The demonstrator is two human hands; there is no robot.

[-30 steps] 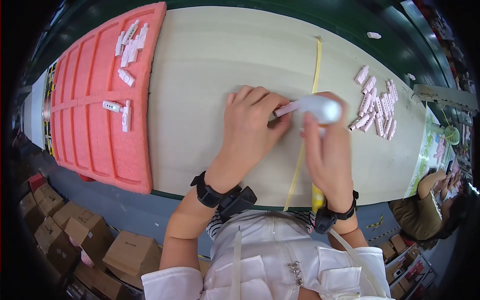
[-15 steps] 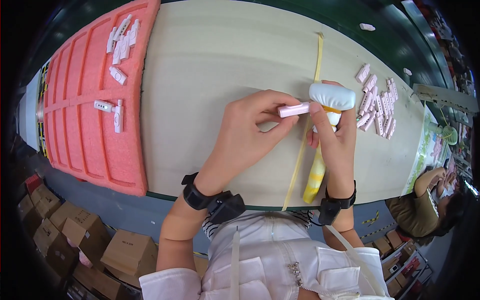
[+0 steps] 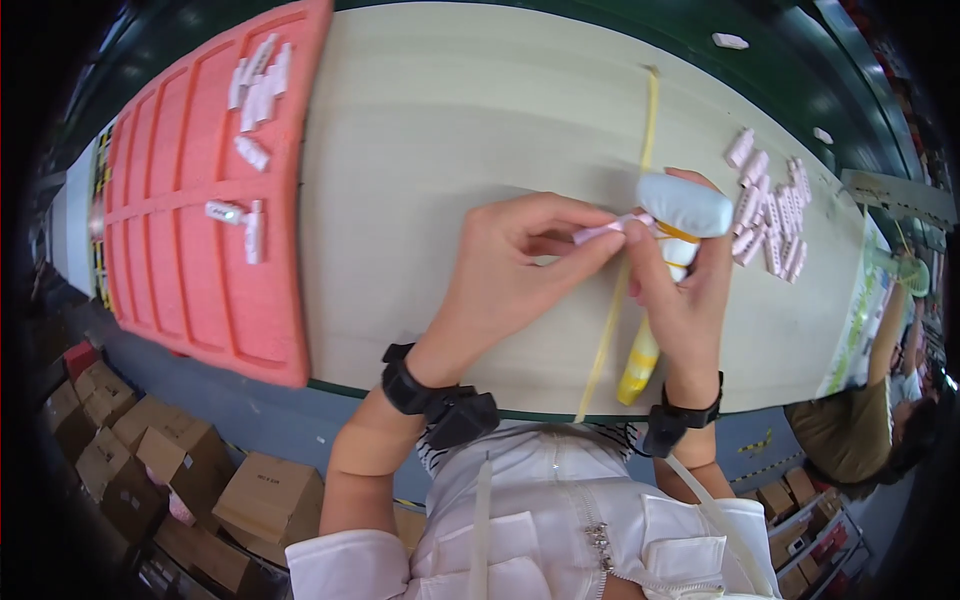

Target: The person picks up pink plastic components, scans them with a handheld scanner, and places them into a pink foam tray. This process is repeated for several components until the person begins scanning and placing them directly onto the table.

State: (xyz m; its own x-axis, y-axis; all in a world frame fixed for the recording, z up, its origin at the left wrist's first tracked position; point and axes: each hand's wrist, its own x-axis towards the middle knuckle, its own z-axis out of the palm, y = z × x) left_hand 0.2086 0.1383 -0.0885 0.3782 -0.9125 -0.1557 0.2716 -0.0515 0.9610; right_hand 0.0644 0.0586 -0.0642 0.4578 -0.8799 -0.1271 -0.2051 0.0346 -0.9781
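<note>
My left hand (image 3: 505,270) pinches a small pink plastic device (image 3: 597,234) between thumb and fingertips, with its far end at my right thumb. In my right hand (image 3: 692,310) is a mallet-like tool (image 3: 686,206). Its rounded head is wrapped in pale blue-white material with an orange band below. The yellow taped handle runs down toward the table's near edge and is partly hidden by my palm. The right thumb and index finger also meet the pink device. Fingers cover much of the device, so its details cannot be made out.
Several pink devices lie heaped on the table's right (image 3: 770,215). More rest on a red foam tray (image 3: 200,280) at left. A yellow tape strip (image 3: 652,110) crosses the pale table (image 3: 450,110). Cardboard boxes (image 3: 268,495) stand on the floor; a person (image 3: 850,425) sits at far right.
The pink device has tilted and moved slightly right, and my left fingers now cover more of it. The mallet head has tipped a little. The whole view has shifted slightly.
</note>
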